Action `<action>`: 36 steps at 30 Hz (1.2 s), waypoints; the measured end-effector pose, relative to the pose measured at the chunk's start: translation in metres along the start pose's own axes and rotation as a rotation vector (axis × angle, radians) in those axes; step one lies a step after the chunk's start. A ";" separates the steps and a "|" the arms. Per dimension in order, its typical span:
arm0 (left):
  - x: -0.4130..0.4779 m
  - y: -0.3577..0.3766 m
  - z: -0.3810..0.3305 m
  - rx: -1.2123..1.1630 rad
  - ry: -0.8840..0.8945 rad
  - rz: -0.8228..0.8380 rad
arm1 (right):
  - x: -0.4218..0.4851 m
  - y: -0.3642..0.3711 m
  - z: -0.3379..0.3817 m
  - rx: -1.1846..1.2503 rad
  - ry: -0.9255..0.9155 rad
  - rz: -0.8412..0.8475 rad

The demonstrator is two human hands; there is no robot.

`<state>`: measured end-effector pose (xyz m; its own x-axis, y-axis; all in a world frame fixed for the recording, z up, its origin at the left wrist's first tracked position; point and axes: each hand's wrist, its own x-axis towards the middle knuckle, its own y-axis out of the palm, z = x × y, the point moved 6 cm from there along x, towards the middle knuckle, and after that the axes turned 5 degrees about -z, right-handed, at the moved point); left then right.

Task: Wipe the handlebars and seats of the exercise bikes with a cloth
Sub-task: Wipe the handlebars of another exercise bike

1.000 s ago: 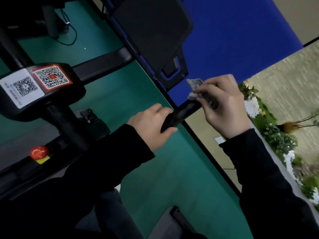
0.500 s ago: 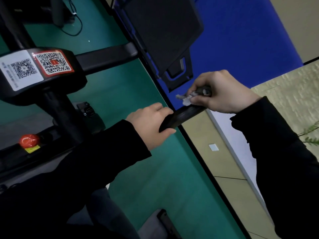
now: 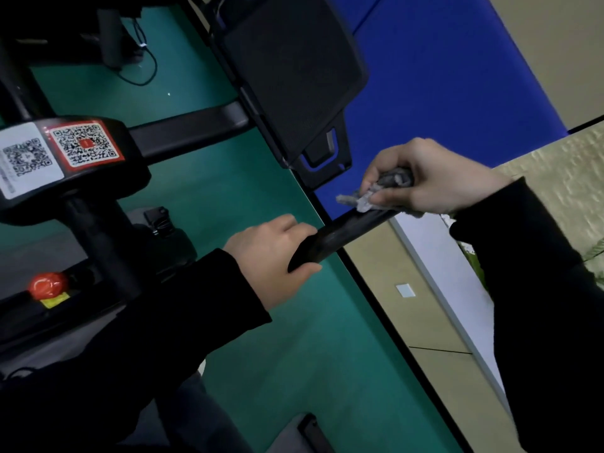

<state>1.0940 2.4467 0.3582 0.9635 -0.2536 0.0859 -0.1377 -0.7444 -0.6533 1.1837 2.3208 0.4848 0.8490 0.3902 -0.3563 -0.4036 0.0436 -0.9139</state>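
1. At the far left is the black housing with two QR stickers [image 3: 58,152], and below it a red knob [image 3: 47,284]. No hand touches them.
2. The left hand [image 3: 271,256] grips the near part of the handlebar [image 3: 340,237], with the fingers curled over the top and the thumb underneath. It is in the same place as one second ago, so I think it only steadies the bar.
3. The handlebar goes up and to the right, from the left hand to the right hand. The part between them is bare.
4. The grey cloth [image 3: 376,192] is bunched on the far end of the bar, and one corner sticks out to the left.
5. The right hand [image 3: 434,181] has its fingers closed tightly around the cloth and presses it on the bar. One second ago this hand held the end more from the side, with the wrist lower; now it has turned and sits on top. So the wipe has gone around the tip of the bar, and this end seems nearly done. The part under the left hand is probably not wiped yet
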 end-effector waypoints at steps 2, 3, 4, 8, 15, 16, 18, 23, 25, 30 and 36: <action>0.000 -0.001 -0.001 0.023 0.001 -0.008 | -0.002 -0.001 -0.004 -0.007 -0.019 -0.075; 0.000 -0.001 -0.003 0.038 0.005 -0.009 | -0.004 -0.006 -0.010 0.006 -0.012 -0.150; 0.000 -0.001 -0.004 0.053 0.009 -0.009 | -0.007 -0.010 -0.017 0.044 0.007 -0.233; 0.007 -0.003 -0.010 0.056 0.025 -0.030 | -0.029 0.006 -0.039 0.385 0.078 -0.510; 0.034 0.010 -0.032 0.046 0.043 -0.021 | -0.059 0.051 -0.054 0.949 0.179 -1.027; 0.034 0.010 -0.033 0.044 0.041 -0.034 | -0.061 0.059 -0.052 1.008 0.190 -1.081; 0.033 0.010 -0.032 0.022 0.044 -0.059 | -0.062 0.074 -0.053 1.157 0.232 -1.141; 0.034 0.009 -0.032 0.012 0.064 -0.080 | -0.047 0.088 -0.061 1.608 0.255 -1.070; 0.034 0.009 -0.032 0.006 0.065 -0.078 | -0.048 0.097 -0.059 1.689 0.229 -1.061; 0.033 0.009 -0.032 -0.013 0.074 -0.076 | -0.053 0.130 -0.047 1.832 0.180 -1.060; 0.033 0.005 -0.029 -0.039 0.095 -0.071 | -0.037 0.124 -0.042 1.975 0.112 -1.060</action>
<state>1.1182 2.4167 0.3801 0.9454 -0.2551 0.2027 -0.0804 -0.7856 -0.6135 1.1167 2.2727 0.3764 0.9016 -0.4226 -0.0923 0.4027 0.7423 0.5356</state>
